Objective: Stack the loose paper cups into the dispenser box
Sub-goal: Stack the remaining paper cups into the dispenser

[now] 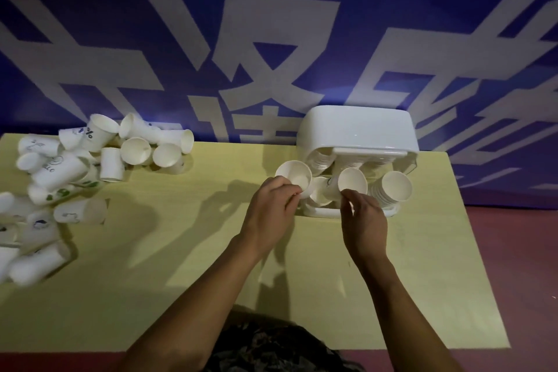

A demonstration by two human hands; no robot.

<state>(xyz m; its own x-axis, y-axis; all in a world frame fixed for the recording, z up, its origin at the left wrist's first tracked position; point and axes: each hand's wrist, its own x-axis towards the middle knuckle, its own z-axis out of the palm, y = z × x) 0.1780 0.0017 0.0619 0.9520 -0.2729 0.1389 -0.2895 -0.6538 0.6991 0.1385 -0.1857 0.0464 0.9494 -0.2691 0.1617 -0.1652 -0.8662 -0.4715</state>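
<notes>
The dispenser box [359,130], a white plastic housing with rounded corners, stood at the far right of the yellow table [187,251], against a blue wall [392,24] bearing large pale characters. Stacks of nested cups were visible through its open front, their mouths tilted toward the camera. One stack [391,192] projected from the right side of the opening.

The left hand [273,205] gripped a single paper cup [294,175] at its lower rim, fingers curled around the cup wall. The cup's mouth faced the camera, and the cup sat just beside the left edge of the box opening.

The right hand [362,214] pinched the lower rim of a second cup [351,180], held in front of the middle of the opening. Whether this cup was seated on a stack behind it could not be determined.

The two hands were near each other but not touching.

A pile of loose cups [69,166] lay at the far left of the table, well apart from the box. Most lay on their sides; several carried small printed marks. The pile extended along the left table edge toward the camera.
</notes>
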